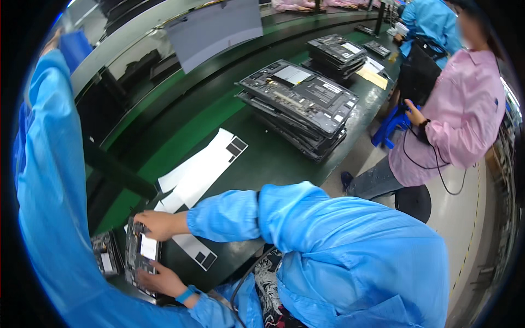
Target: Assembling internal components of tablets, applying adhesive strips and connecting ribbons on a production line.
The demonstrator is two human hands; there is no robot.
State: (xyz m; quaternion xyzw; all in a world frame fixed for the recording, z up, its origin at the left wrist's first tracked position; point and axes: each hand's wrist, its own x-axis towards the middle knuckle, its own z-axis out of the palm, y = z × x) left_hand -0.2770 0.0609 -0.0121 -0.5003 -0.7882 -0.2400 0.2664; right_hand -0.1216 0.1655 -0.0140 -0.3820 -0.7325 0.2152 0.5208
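- Both hands on an opened laptop chassis (141,250) at the bench's near edge — right hand (155,224) on its far side, left hand (159,280) on its near side.
- White sheets (199,167) just beyond on the green bench (180,136).
- Stacked chassis (298,104) farther along — well apart.
- Person in pink (459,120) seated at right.

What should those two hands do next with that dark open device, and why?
Probably draw the dark open device toward the green bench top. The left hand and right hand already grip its opposite edges, and it sits at the bench corner, crowded by a co-worker's blue sleeve.
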